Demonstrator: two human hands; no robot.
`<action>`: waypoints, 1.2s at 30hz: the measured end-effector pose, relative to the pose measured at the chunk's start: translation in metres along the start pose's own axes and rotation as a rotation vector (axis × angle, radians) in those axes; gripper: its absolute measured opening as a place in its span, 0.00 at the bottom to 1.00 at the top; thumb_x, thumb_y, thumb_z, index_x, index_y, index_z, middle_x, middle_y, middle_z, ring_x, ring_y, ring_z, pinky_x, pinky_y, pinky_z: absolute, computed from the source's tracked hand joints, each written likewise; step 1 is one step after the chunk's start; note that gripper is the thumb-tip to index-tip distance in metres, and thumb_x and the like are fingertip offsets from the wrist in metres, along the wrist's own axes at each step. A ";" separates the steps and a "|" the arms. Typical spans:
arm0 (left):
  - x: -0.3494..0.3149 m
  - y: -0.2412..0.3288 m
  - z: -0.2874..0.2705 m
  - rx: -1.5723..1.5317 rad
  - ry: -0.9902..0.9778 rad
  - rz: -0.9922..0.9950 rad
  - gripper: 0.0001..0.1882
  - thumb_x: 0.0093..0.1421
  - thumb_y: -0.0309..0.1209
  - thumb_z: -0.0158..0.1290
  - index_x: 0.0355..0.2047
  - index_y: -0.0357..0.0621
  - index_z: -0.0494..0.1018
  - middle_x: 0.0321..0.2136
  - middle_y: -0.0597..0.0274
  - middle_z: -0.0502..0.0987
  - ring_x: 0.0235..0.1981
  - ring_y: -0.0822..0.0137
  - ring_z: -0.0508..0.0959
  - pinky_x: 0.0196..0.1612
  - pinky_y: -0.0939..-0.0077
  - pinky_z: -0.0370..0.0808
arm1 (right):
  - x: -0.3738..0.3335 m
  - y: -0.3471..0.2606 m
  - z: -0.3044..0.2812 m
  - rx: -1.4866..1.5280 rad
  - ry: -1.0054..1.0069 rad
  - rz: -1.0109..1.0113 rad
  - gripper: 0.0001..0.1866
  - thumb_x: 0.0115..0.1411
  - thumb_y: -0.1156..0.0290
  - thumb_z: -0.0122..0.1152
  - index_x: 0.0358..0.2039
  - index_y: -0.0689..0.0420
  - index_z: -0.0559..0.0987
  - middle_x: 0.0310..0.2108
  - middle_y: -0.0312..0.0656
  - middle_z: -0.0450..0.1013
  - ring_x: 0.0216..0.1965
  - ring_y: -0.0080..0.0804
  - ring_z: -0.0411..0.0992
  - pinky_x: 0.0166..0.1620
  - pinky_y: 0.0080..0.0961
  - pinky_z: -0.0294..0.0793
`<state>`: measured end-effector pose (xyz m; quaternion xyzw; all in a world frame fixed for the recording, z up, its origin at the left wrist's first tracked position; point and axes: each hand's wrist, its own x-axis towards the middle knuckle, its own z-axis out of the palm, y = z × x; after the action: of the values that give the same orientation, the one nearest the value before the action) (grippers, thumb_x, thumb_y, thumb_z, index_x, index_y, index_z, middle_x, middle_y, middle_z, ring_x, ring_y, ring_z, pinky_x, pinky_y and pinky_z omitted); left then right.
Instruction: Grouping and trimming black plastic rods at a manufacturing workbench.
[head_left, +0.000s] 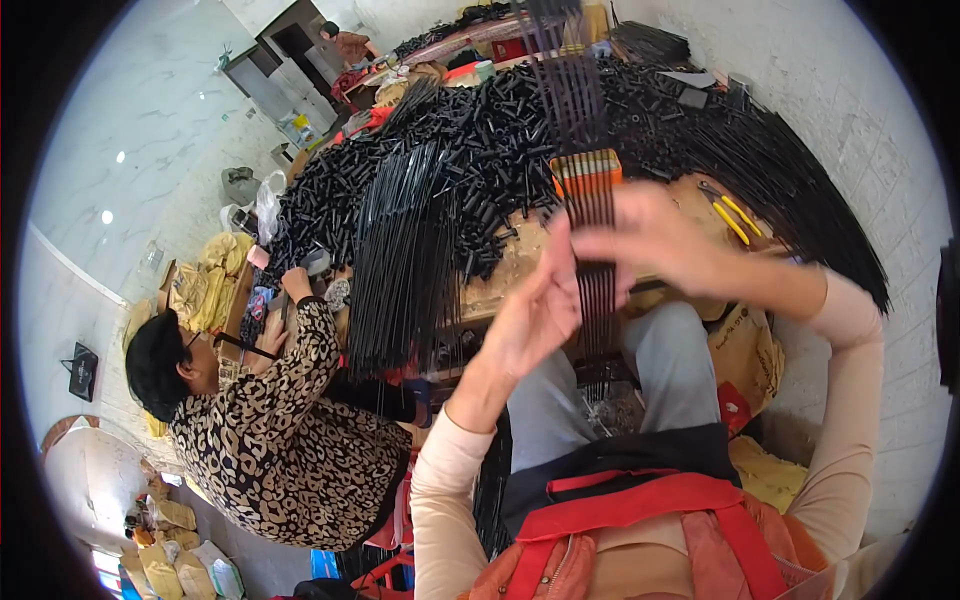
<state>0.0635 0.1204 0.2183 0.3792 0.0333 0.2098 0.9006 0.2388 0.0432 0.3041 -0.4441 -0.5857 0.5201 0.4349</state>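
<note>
A bundle of thin black rods stands fanned out in front of me, its upper ends smeared by motion. My left hand is closed about the lower part of the bundle. From the right, my right hand reaches across the same rods, fingers bent round them and blurred. Just behind the rods is an orange box on the table, partly hidden by them. A wide sheaf of long black rods lies to the left of my hands, overhanging the table's near edge.
Small black tubular parts are heaped over the table. Yellow-handled pliers lie at the right, near more long black rods. At my left sits a co-worker in a patterned top, hands at the table. Another person is farther back.
</note>
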 end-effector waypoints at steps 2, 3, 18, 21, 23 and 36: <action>0.015 -0.012 -0.027 -0.090 -0.029 -0.107 0.32 0.70 0.51 0.31 0.64 0.38 0.55 0.56 0.48 0.68 0.56 0.56 0.71 0.61 0.55 0.67 | -0.015 0.068 0.001 -0.409 0.036 -0.253 0.13 0.62 0.70 0.59 0.46 0.59 0.78 0.37 0.36 0.79 0.39 0.23 0.76 0.43 0.23 0.75; 0.019 -0.015 -0.049 -0.099 0.070 -0.160 0.32 0.70 0.51 0.31 0.63 0.38 0.55 0.55 0.47 0.69 0.56 0.55 0.71 0.60 0.54 0.67 | -0.024 0.098 0.017 -0.251 0.038 -0.231 0.08 0.60 0.68 0.62 0.37 0.56 0.83 0.34 0.33 0.79 0.36 0.18 0.74 0.45 0.21 0.73; 0.039 -0.007 -0.117 0.646 0.245 -0.206 0.16 0.59 0.23 0.56 0.48 0.36 0.75 0.44 0.57 0.79 0.43 0.69 0.78 0.49 0.75 0.74 | 0.040 0.235 -0.047 -0.292 0.092 -0.087 0.12 0.62 0.72 0.58 0.44 0.61 0.79 0.34 0.42 0.79 0.36 0.23 0.75 0.43 0.23 0.73; 0.024 0.004 -0.038 0.844 0.478 0.033 0.13 0.56 0.16 0.56 0.43 0.35 0.78 0.41 0.58 0.80 0.39 0.72 0.79 0.45 0.81 0.75 | 0.048 0.215 -0.029 -0.312 0.153 -0.253 0.11 0.60 0.69 0.60 0.43 0.57 0.80 0.27 0.50 0.75 0.26 0.39 0.73 0.34 0.30 0.72; 0.033 0.011 -0.008 0.857 0.433 0.150 0.13 0.58 0.16 0.54 0.44 0.33 0.77 0.40 0.55 0.80 0.41 0.69 0.79 0.45 0.78 0.78 | 0.045 0.225 -0.032 -0.314 0.129 -0.233 0.11 0.60 0.69 0.60 0.43 0.56 0.80 0.28 0.49 0.75 0.26 0.38 0.73 0.33 0.30 0.72; 0.043 -0.010 -0.016 0.764 0.334 0.291 0.13 0.59 0.13 0.51 0.44 0.30 0.75 0.40 0.48 0.79 0.43 0.61 0.80 0.51 0.67 0.79 | 0.075 0.194 -0.101 -0.706 0.072 -0.458 0.18 0.60 0.65 0.59 0.49 0.58 0.75 0.43 0.45 0.75 0.50 0.41 0.71 0.51 0.32 0.71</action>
<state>0.1025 0.1423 0.2040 0.6464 0.2000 0.3655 0.6391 0.3331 0.1510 0.1226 -0.4419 -0.7960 0.1616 0.3809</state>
